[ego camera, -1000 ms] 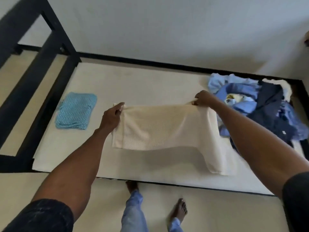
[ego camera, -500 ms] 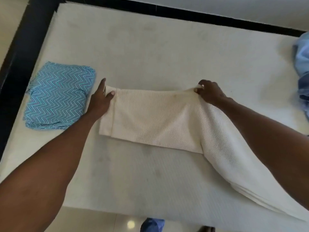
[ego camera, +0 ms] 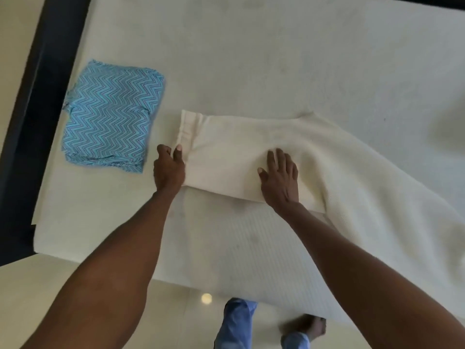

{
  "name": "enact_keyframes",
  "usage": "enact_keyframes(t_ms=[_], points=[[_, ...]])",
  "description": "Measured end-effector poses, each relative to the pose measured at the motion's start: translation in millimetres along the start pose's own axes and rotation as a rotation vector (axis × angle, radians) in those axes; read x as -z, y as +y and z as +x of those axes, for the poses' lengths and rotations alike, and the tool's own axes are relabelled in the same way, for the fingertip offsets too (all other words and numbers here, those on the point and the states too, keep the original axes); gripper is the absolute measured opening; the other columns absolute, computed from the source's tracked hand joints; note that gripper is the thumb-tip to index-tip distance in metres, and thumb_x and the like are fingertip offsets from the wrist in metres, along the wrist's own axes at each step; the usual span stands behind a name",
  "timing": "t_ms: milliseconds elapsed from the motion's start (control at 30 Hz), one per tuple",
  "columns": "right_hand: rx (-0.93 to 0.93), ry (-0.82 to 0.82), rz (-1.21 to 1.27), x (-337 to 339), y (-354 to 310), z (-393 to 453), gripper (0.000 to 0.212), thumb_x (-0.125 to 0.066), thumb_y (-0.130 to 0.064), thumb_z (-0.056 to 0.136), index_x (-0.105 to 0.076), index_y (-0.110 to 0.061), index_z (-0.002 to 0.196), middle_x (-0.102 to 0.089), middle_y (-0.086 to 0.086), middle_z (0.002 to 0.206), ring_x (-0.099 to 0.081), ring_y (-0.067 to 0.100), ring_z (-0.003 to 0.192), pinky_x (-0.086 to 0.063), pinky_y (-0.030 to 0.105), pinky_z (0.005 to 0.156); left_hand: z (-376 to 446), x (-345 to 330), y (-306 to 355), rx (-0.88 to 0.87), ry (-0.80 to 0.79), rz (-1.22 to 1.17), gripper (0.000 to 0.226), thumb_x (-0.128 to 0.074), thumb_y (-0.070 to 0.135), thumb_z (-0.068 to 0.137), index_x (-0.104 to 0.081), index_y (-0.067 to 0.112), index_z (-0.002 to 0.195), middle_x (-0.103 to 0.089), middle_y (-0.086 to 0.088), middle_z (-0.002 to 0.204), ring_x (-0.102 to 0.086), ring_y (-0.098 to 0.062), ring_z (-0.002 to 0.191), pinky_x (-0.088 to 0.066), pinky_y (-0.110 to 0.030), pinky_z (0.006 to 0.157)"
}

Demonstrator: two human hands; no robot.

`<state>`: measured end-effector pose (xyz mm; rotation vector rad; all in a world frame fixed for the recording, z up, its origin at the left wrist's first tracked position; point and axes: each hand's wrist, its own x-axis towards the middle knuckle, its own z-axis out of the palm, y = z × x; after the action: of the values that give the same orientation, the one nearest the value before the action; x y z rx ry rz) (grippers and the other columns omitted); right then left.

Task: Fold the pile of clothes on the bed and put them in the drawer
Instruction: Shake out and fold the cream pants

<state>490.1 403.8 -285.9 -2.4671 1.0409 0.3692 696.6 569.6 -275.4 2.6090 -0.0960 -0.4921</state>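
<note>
Cream garment (ego camera: 251, 157): lies flat on the bed's mattress (ego camera: 251, 59) at about the middle of the view; its hemmed end is at 9 o'clock and the rest trails off toward 4 o'clock, past the mattress edge.
Left hand (ego camera: 169, 170): has slid from the top corner down to the near left edge; its fingers are curled and pinch the hem there.
Right hand (ego camera: 280, 180): a half second ago it pinched the far top edge; it now rests flat on the middle of the cloth, fingers straight and slightly spread, pressing down.
Folded blue zigzag cloth (ego camera: 110, 117): sits at 9 o'clock, just beside the cream garment's hem, in the same spot as before.
Bed frame (ego camera: 37, 122): dark rail along the left side.
Clothes pile: no longer in view.
</note>
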Motion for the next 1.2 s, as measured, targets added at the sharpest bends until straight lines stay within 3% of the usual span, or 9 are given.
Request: enact_keyframes(t_ms=[167, 333, 500, 633, 733, 833, 933, 1067, 1200], points=[[-0.050, -0.020, -0.052, -11.7, 10.8, -45.3, 0.059, -0.036, -0.043, 0.104, -0.023, -0.017, 0.156, -0.020, 0.021, 0.159, -0.021, 0.040, 0.145, -0.015, 0.051, 0.118, -12.3, 29.1, -46.1, 0.032, 0.110, 0.242, 0.042, -0.041, 0.039, 0.104, -0.045, 0.001, 0.121, -0.062, -0.029, 0.117, -0.059, -0.048, 0.105, -0.044, -0.050, 0.086], [-0.046, -0.102, -0.078, -15.1, 18.9, -51.0, 0.062, -0.023, -0.045, 0.106, -0.001, -0.022, 0.158, 0.001, 0.016, 0.164, -0.001, 0.034, 0.151, -0.004, 0.047, 0.121, -29.5, 4.9, -26.7, -0.304, 0.204, 0.530, 0.042, -0.044, 0.011, 0.094, -0.049, -0.002, 0.134, -0.050, -0.030, 0.134, -0.050, -0.045, 0.123, -0.031, -0.053, 0.105], [-0.018, -0.018, 0.099, 5.6, 38.6, -62.7, 0.053, -0.025, -0.036, 0.107, -0.021, -0.019, 0.157, -0.011, 0.006, 0.165, -0.005, 0.023, 0.152, -0.002, 0.039, 0.122, -117.7, -81.4, 36.4, -0.792, -0.249, 0.577, 0.056, -0.029, 0.040, 0.103, -0.037, 0.011, 0.150, -0.027, -0.020, 0.159, -0.024, -0.038, 0.147, -0.020, -0.052, 0.118], [-0.287, 0.000, 0.132, 3.0, 120.8, -106.7, 0.059, -0.016, -0.047, 0.105, -0.006, -0.024, 0.158, 0.005, -0.003, 0.166, 0.011, 0.015, 0.152, 0.009, 0.044, 0.121, -146.7, -123.8, 41.8, -0.543, -0.322, 0.675, 0.065, -0.026, 0.050, 0.104, -0.003, 0.022, 0.158, 0.009, -0.012, 0.164, 0.008, -0.034, 0.151, 0.005, -0.056, 0.119], [-0.348, -0.018, 0.029, -1.4, 214.5, -159.0, 0.061, -0.013, -0.051, 0.104, 0.003, -0.027, 0.158, 0.013, -0.004, 0.165, 0.018, 0.012, 0.150, 0.013, 0.045, 0.121, -164.7, -133.3, 55.2, -0.457, -0.191, 0.665, 0.064, -0.037, 0.036, 0.104, -0.009, 0.017, 0.158, 0.000, -0.019, 0.164, 0.002, -0.041, 0.150, 0.000, -0.060, 0.118], [-0.166, -0.070, -0.022, 1.5, 281.9, -202.6, 0.065, -0.014, -0.054, 0.102, 0.006, -0.025, 0.157, 0.018, -0.003, 0.163, 0.019, 0.015, 0.150, 0.014, 0.044, 0.120, -223.8, -166.7, 95.9, -0.681, -0.124, 0.588, 0.059, -0.041, 0.023, 0.100, -0.024, 0.008, 0.155, -0.022, -0.024, 0.159, -0.016, -0.044, 0.147, -0.013, -0.062, 0.117], [-0.031, -0.103, -0.056, 5.5, 333.4, -232.2, 0.063, -0.014, -0.051, 0.102, -0.005, -0.024, 0.159, 0.008, -0.006, 0.164, 0.010, 0.016, 0.152, 0.005, 0.041, 0.122, -308.8, -218.5, 140.3, -0.846, -0.254, 0.517, 0.059, -0.036, 0.039, 0.101, -0.033, 0.011, 0.152, -0.028, -0.021, 0.158, -0.020, -0.041, 0.147, -0.014, -0.059, 0.119], [-0.284, -0.001, 0.051, 25.8, 412.6, -275.9, 0.057, -0.023, -0.038, 0.107, -0.009, -0.019, 0.158, -0.001, -0.005, 0.165, 0.005, 0.012, 0.152, 0.002, 0.031, 0.122, -408.2, -284.5, 169.9, -0.823, -0.415, 0.568, 0.068, -0.036, 0.051, 0.101, -0.015, 0.019, 0.158, -0.002, -0.018, 0.164, 0.003, -0.035, 0.151, 0.003, -0.054, 0.121], [-0.580, 0.272, 0.265, 62.2, 474.7, -288.4, 0.053, -0.051, -0.031, 0.100, -0.040, -0.006, 0.145, -0.038, 0.012, 0.152, -0.031, 0.030, 0.140, -0.026, 0.041, 0.113, -459.5, -323.0, 177.6, -0.666, -0.406, 0.563, 0.073, -0.040, 0.048, 0.100, -0.007, 0.019, 0.158, 0.010, -0.024, 0.162, 0.010, -0.038, 0.150, 0.003, -0.061, 0.118]])
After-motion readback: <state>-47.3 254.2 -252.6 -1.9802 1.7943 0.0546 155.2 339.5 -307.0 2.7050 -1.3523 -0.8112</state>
